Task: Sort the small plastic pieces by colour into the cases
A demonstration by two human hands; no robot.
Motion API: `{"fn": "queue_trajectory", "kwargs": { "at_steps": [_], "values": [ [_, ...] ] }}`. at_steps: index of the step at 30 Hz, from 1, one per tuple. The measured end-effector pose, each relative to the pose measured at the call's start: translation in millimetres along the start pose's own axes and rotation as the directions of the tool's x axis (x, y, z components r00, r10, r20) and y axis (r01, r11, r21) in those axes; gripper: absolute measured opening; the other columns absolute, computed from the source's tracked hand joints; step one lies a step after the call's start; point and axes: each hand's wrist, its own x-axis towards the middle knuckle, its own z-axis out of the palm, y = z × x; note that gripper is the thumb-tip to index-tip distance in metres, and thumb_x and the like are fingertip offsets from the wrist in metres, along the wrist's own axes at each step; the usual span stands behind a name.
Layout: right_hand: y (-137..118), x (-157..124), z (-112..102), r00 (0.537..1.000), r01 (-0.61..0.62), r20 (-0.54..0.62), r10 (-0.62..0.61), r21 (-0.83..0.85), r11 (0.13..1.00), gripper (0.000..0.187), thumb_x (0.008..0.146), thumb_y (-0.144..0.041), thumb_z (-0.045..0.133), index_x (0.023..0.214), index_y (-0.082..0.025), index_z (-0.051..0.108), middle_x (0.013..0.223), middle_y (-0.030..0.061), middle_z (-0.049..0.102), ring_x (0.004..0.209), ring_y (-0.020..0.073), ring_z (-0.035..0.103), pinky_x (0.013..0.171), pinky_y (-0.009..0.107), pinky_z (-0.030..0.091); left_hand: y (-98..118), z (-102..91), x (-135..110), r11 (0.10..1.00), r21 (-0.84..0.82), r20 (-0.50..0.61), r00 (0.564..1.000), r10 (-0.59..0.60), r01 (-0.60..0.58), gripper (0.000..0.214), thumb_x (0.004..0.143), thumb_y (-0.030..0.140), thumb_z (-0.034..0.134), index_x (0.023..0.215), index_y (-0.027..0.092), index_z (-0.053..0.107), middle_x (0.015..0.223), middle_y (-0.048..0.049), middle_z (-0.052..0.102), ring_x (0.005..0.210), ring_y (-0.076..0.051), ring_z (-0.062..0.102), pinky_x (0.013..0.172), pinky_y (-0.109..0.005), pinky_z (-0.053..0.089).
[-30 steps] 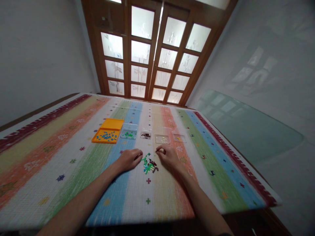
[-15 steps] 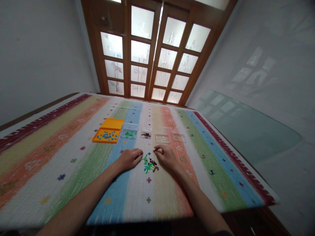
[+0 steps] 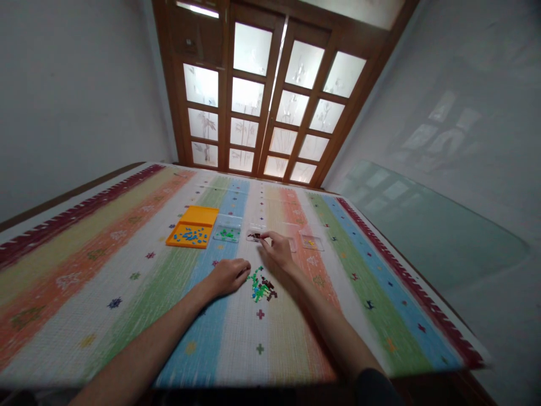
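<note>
Pinching right hand [image 3: 276,251] shut, hold unseen, over a tray [image 3: 255,235] beyond the pile [image 3: 262,285]; resting curled left hand [image 3: 228,276] beside it; seemingly sorting partway.

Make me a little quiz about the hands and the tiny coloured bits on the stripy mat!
1. True or false: the orange tray holds blue bits.
2. Which hand has its fingertips at the small clear tray with the dark bits? A) left hand B) right hand
3. Fill in: the neighbouring clear tray, right beside the orange tray, holds ___ bits.
Key: 1 true; 2 B; 3 green.
</note>
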Motion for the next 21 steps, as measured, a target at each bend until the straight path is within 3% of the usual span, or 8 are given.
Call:
{"fn": "queue_trajectory", "kwargs": {
  "at_steps": [6,11,14,17,21],
  "values": [
    [-2,17,17,1.000,-0.020,-0.002,0.020,-0.056,0.998,0.013,0.086,-0.022,0.066,0.089,-0.020,0.079,0.088,0.0050,0.079,0.070,0.0179,0.067,0.074,0.027,0.049,0,-0.3,0,1.000,0.016,-0.002,1.000,0.005,-0.005,0.019,0.099,0.025,0.047,0.093,0.020,0.064,0.086,-0.0042,0.071,0.077,-0.019,0.067,0.068,-0.027,0.044],
    [2,13,19,0.999,0.028,0.045,-0.027,-0.028,0.999,0.016,0.086,-0.020,0.066,0.093,-0.023,0.080,0.090,0.0050,0.079,0.079,0.0201,0.070,0.077,0.029,0.051,0,0.5,0,0.999,0.024,-0.011,1.000,0.024,-0.023,0.019,0.099,0.025,0.047,0.093,0.019,0.064,0.086,-0.0041,0.071,0.076,-0.019,0.067,0.067,-0.027,0.044],
    [6,2,11,0.991,0.122,0.052,-0.123,0.021,0.992,0.022,0.082,-0.011,0.064,0.093,-0.021,0.080,0.094,0.0059,0.078,0.085,0.0201,0.069,0.081,0.030,0.051,-1,1.0,0,0.999,0.029,-0.020,0.999,0.040,-0.039,0.020,0.099,0.025,0.046,0.092,0.019,0.064,0.085,-0.0041,0.071,0.074,-0.018,0.067,0.066,-0.027,0.044],
    [7,-15,-4,0.980,0.171,0.091,-0.176,0.062,0.983,0.020,0.079,-0.008,0.065,0.087,-0.018,0.079,0.088,0.0061,0.073,0.079,0.0175,0.065,0.075,0.028,0.049,-1,1.8,-2,0.997,0.016,-0.046,0.996,0.074,-0.073,0.020,0.099,0.024,0.046,0.090,0.019,0.064,0.083,-0.0041,0.070,0.073,-0.018,0.067,0.065,-0.026,0.043],
    [4,-38,-28,0.937,0.182,0.274,-0.218,0.149,0.972,0.014,0.078,-0.008,0.068,0.082,-0.017,0.078,0.083,0.0031,0.066,0.073,0.0136,0.059,0.069,0.024,0.045,0,3.6,-2,0.993,-0.008,-0.104,0.988,0.115,-0.117,0.019,0.098,0.023,0.047,0.092,0.019,0.064,0.082,-0.0039,0.070,0.070,-0.017,0.066,0.063,-0.026,0.043]
  ]
}}
